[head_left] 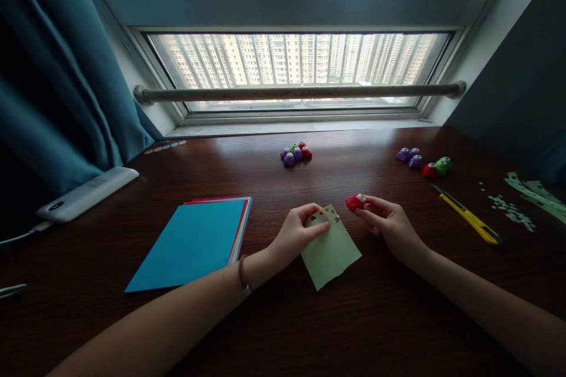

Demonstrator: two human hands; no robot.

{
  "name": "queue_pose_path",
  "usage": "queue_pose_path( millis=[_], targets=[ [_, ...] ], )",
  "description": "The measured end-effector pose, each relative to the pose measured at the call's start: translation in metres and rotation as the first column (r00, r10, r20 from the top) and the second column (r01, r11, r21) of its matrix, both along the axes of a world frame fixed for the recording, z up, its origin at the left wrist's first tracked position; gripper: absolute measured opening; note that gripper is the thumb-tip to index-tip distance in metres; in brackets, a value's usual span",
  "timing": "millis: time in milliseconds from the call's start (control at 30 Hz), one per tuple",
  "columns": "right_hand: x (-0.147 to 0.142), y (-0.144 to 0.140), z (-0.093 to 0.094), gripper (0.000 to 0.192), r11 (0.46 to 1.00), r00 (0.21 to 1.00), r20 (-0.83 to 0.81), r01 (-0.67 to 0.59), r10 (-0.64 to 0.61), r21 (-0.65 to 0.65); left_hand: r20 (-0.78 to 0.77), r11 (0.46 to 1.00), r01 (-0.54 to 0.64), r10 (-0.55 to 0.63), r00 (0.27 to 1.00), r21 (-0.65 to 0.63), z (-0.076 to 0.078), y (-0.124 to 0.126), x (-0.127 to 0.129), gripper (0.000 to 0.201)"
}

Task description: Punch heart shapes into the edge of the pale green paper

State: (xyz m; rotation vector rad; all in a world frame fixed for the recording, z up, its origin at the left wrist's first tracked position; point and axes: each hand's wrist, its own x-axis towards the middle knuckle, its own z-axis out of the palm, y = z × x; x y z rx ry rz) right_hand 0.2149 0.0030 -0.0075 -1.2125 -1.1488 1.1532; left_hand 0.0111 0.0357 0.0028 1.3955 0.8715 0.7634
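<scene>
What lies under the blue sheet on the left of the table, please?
Under the blue sheet, edges of more coloured sheets show along its right side, red among them. How many there are and their full colours are covered.

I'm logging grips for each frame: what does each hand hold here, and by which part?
The left hand pinches the light green paper at its far, punched edge. The right hand holds the red punch in its fingertips, by its right side.

Pale green paper (332, 250) dotted with punched holes; red punch (355, 202); blue top sheet (191, 244); yellow knife (469, 221); dark brown table (309, 318).
</scene>
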Motion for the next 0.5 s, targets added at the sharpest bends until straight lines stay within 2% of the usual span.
queue_pose_path(
  millis=[233,500],
  targets=[
    [-0.0045,-0.0056,0.0045,0.021,0.993,0.973,-0.199,-0.113,0.118,0.034,0.124,0.998,0.057,-0.053,0.991,-0.031,-0.0014,-0.0005,-0.0068,0.012],
    [-0.0092,-0.0094,0.0068,0.022,0.978,0.967,-0.161,-0.186,0.199,0.091,0.206,0.994,0.076,-0.092,0.974,0.084,0.0031,0.0006,-0.0047,0.008]
  ],
)
